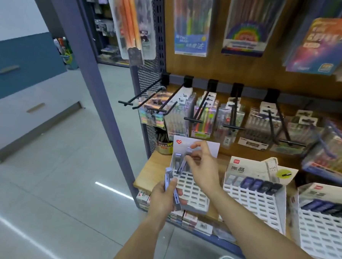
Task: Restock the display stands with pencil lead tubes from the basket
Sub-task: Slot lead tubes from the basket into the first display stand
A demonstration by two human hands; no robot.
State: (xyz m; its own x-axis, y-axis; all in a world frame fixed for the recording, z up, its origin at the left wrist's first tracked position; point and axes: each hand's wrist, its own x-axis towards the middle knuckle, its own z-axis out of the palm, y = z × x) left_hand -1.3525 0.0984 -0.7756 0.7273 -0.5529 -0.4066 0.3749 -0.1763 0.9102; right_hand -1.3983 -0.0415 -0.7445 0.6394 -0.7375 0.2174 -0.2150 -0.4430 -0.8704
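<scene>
Right hand [201, 166]: pinching one lead tube [183, 163], tilted, its lower end seemingly at the left stand's [194, 192] grid.
Left hand [162, 198]: gripping several spare tubes [172, 186].

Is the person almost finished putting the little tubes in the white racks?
Not nearly. The left rack has one tube standing in its back row, the middle rack one filled row, and the right rack a few. Right now the right hand lowers another tube into the left rack, and the left hand holds a spare bunch. Most slots are still empty.
</scene>
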